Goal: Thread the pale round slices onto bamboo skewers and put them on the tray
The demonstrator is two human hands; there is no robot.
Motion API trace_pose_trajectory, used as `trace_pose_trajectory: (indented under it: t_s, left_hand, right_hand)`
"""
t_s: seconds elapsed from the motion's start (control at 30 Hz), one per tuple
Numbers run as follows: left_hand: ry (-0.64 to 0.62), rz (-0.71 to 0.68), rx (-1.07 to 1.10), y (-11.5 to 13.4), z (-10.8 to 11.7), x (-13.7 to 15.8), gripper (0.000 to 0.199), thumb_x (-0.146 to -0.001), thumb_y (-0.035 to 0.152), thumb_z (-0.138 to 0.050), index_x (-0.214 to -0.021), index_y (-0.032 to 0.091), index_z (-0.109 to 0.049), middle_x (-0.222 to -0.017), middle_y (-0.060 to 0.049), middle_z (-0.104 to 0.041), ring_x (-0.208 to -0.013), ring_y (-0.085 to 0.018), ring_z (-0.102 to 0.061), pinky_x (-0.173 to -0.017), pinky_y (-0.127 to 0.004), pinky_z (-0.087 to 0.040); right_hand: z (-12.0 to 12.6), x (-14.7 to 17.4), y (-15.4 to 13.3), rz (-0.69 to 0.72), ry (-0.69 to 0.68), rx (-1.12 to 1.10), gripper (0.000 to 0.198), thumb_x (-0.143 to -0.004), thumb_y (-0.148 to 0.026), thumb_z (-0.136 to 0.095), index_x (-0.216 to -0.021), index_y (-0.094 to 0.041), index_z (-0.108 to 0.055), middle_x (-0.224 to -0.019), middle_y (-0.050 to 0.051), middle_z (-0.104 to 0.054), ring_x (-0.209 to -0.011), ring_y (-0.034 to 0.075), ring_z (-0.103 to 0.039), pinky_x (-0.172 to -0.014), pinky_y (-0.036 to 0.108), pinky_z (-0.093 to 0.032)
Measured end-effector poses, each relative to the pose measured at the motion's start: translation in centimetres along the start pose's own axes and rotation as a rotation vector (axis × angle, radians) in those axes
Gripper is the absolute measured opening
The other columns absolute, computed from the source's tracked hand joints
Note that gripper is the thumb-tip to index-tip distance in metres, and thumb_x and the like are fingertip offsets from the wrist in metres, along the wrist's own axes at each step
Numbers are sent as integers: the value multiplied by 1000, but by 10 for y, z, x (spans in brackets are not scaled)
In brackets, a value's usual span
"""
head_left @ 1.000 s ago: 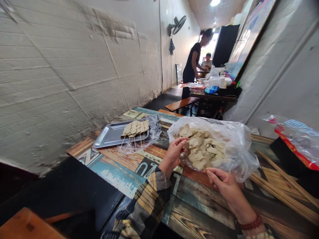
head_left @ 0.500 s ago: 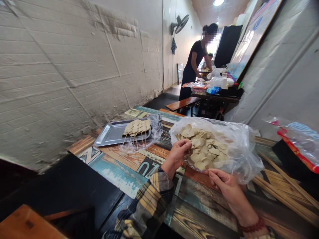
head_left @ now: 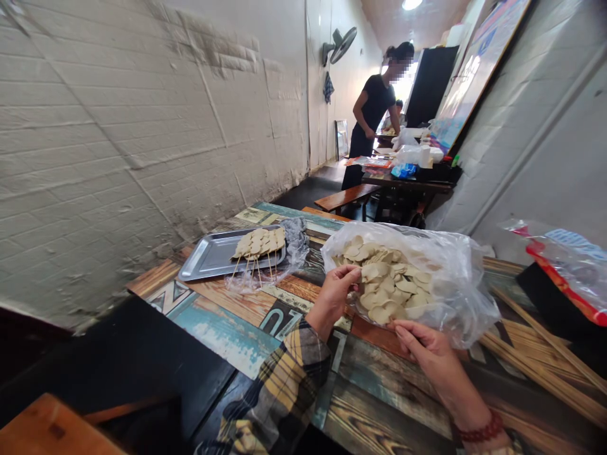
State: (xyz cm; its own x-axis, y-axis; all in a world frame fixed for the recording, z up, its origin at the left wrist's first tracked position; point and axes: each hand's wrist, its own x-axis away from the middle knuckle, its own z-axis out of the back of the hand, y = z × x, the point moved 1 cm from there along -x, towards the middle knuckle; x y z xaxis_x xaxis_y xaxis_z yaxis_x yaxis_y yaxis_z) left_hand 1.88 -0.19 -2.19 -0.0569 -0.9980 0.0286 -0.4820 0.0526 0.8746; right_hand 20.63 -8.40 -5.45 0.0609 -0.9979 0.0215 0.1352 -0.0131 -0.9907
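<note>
The left hand [head_left: 333, 296] comes up from below in a plaid sleeve [head_left: 287, 373], wrist bent and knuckles raised, reaching to the near left edge of the pale round slices [head_left: 389, 294]. These lie heaped in the mouth of a clear plastic bag [head_left: 467, 287] on the patchwork bench [head_left: 215, 332]. Its grip is closed to a pinch, thumb against forefinger, right at a slice; whether the slice is caught between them I cannot tell.

The right hand [head_left: 425, 344] slants in from the lower right, red beaded bracelet [head_left: 482, 428] at the wrist, fingers curled under. Its grip is also pinched, the tips at the near edge of the heap; what it has hold of is too small to make out.

Crumpled plastic blurs the heap's right side. The right sleeve is cut off by the lower edge, and the left palm is turned out of sight.
</note>
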Motion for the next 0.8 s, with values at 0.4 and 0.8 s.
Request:
trace_pose_trajectory:
  t_s: [0.4,0.8]
  left_hand:
    - [-5,57,26,1,-2,3,33,-53,37,-82,-68,15,-63,-61,4,-49,-52,-5,-41,-51,-19,-31]
    - [31,18,12,0,0,2,27,-55,32,-80,-68,14,-67,-62,1,-53,-56,-7,-44,-54,-21,-32]
  right_hand:
    - [-3,3,-8,41,-36,114,39,-81,-55,-57,-79,-17,-70,-56,-3,-49,-53,13,-43,-51,24,-33]
    - [-2,2,-5,90,4,163,37,-79,-54,-58,-83,-20,-73,-59,-1,-56,-55,14,-45,-52,25,-37]
